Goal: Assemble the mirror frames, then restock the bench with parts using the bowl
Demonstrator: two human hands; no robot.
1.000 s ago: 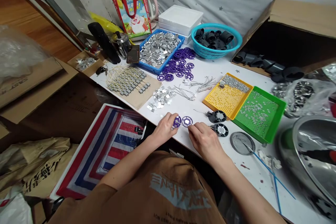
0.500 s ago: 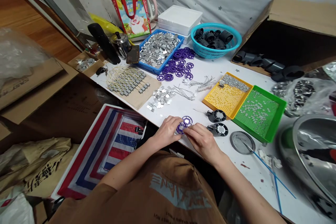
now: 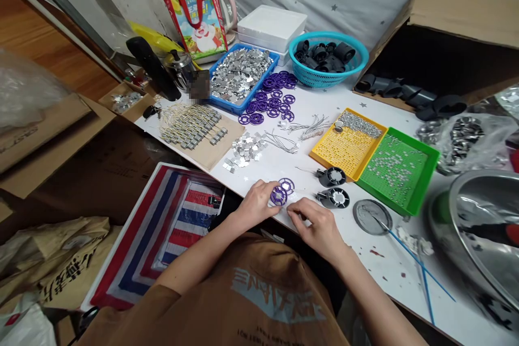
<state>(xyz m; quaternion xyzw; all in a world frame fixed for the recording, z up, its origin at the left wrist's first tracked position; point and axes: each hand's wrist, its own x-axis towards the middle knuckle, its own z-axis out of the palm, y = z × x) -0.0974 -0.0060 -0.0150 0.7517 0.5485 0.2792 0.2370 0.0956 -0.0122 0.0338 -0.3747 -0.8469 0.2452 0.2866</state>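
Note:
My left hand (image 3: 258, 201) pinches a purple plastic wheel (image 3: 278, 195) at the near edge of the white table (image 3: 308, 102). A second purple wheel (image 3: 287, 185) lies flat just beyond it. My right hand (image 3: 317, 224) rests beside the held wheel with fingers curled together; what they hold is too small to make out. Two black round parts (image 3: 333, 187) sit just right of the hands. A pile of small silver squares (image 3: 246, 149) lies behind my left hand.
Yellow tray (image 3: 347, 147) and green tray (image 3: 399, 170) of tiny metal pieces stand to the right. Blue tray (image 3: 241, 73), loose purple wheels (image 3: 273, 100), teal basket (image 3: 327, 58) and cardboard box (image 3: 441, 48) are further back. A steel bowl (image 3: 482, 227) is at far right, a striped bag (image 3: 162, 227) below left.
My left hand lifted one purple wheel off the table and brought it nearer. My right hand drew back toward me and curled its fingers. The camera tilted slightly.

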